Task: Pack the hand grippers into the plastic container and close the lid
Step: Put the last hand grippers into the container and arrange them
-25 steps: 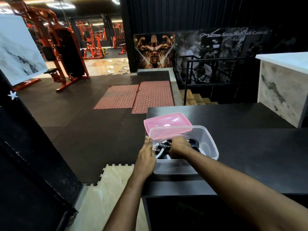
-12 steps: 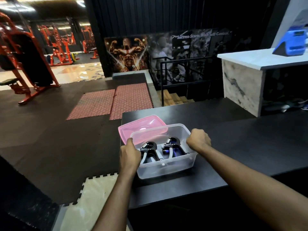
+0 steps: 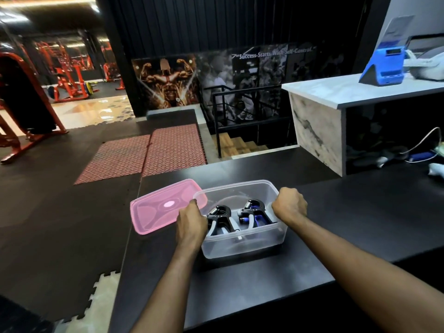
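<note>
- Hand grippers, two of them, are lying side by side inside the plastic container [image 3: 242,246]: the black and grey gripper [image 3: 219,219] on the left, the black and blue gripper [image 3: 254,213] on the right.
- We are curling our left hand [image 3: 191,224] over the container's left rim, fingers closed on the edge.
- We are gripping the right rim with our right hand [image 3: 289,205], closed in a fist-like hold.
- The pink lid [image 3: 163,207] is lying flat just left of the container, its near corner tucked behind the rim and touching our left fingertips.
- Everything is sitting on a black counter [image 3: 360,224], near its left end.
- Beyond it, we are facing a gym: red floor mats [image 3: 144,152], red machines [image 3: 67,85], a stair railing [image 3: 240,111], a bodybuilder poster [image 3: 168,82].
- To the right, a marble-look counter [image 3: 336,92] is carrying a blue device [image 3: 384,66].
</note>
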Demonstrator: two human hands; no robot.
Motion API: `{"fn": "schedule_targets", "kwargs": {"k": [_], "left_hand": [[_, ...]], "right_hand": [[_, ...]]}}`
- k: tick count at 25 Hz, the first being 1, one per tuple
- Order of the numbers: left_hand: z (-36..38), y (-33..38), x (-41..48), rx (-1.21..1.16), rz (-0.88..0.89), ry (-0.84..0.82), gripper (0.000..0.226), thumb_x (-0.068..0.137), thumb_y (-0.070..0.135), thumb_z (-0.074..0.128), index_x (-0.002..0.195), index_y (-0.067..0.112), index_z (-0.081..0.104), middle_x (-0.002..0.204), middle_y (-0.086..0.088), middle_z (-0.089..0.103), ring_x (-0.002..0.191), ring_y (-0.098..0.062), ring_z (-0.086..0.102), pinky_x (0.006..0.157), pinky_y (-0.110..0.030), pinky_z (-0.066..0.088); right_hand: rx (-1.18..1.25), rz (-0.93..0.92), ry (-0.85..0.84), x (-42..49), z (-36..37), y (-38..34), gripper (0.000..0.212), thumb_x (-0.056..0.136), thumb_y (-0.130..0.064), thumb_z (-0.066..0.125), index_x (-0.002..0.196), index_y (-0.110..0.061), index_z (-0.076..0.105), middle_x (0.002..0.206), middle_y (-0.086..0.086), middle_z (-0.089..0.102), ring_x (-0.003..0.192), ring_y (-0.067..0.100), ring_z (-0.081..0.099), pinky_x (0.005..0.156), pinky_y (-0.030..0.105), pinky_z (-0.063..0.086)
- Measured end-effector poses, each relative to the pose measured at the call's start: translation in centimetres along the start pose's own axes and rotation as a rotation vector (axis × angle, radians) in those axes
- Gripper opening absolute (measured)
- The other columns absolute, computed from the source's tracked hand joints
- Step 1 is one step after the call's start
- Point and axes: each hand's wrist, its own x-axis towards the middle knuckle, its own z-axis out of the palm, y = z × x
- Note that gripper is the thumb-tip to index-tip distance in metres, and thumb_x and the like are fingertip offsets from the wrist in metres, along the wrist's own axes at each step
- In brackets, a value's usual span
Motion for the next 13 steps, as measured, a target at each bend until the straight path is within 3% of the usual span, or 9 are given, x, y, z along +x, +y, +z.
{"fn": "schedule_targets", "kwargs": {"k": [4, 9, 13], "left_hand": [[2.7, 2.4, 0.8, 0.001, 0.0, 0.024, 0.043, 0.079, 0.001, 0.048, 0.117, 0.013, 0.062, 0.1, -0.021, 0.071, 0.092, -0.043, 0.066, 0.074, -0.044, 0.056], [4.1, 2.9, 1.2, 0.003, -0.021, 0.16, 0.04, 0.085, 0.007, 0.045, 0.122, 0.012, 0.058, 0.097, -0.027, 0.069, 0.088, -0.047, 0.064, 0.071, -0.044, 0.05], [2.9, 1.3, 1.5, -0.024, -0.011, 0.3, 0.027, 0.092, 0.011, 0.045, 0.111, 0.014, 0.063, 0.09, -0.026, 0.069, 0.084, -0.047, 0.064, 0.068, -0.045, 0.049]], "right_hand": [[0.0, -0.011, -0.018, 3.3, -0.3, 1.3, 0.023, 0.083, -0.012, 0.058, 0.101, -0.007, 0.071, 0.106, 0.017, 0.072, 0.098, 0.037, 0.068, 0.075, 0.036, 0.053], [0.061, -0.014, -0.059, 5.3, -0.1, 1.6, 0.03, 0.081, -0.019, 0.056, 0.105, -0.007, 0.068, 0.11, 0.017, 0.07, 0.102, 0.037, 0.066, 0.078, 0.037, 0.05], [0.048, -0.109, 0.111, 4.9, 0.5, -0.7, 0.044, 0.08, -0.03, 0.06, 0.117, -0.007, 0.059, 0.122, 0.015, 0.062, 0.114, 0.035, 0.053, 0.093, 0.045, 0.04]]}}
